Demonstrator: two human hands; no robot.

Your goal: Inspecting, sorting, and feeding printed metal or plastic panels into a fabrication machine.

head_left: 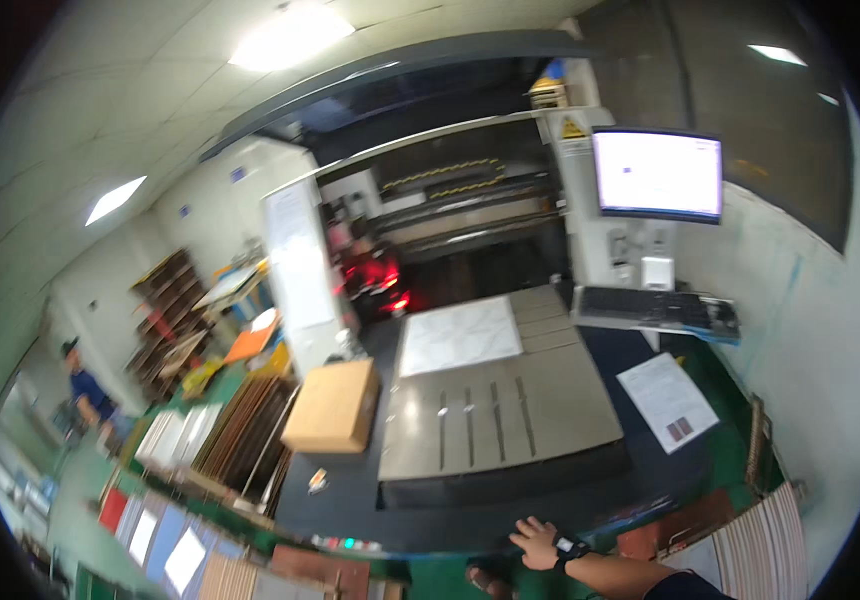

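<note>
My right hand [536, 545] reaches in from the lower right, a dark band with a pale face on its wrist. Its fingers are spread and hold nothing. It is nearest the front edge of a large machine's dark table [510, 505]; whether it touches that edge I cannot tell. Beyond it lies a grey metal plate [560, 400] with several slots. A white patterned sheet [460, 337] rests on the plate's far left part. Left of the plate sits a brown cardboard box [330, 405], with a small orange-and-white item [319, 481] in front. My left hand is out of view.
A lit monitor [658, 175] and a black keyboard [640, 303] stand at the right, above a printed paper [668, 400]. Red light glows by the machine's opening [480, 265]. Stacked boards [245, 430] line the left; more boards [765, 545] stand lower right. A person [95, 395] is far left.
</note>
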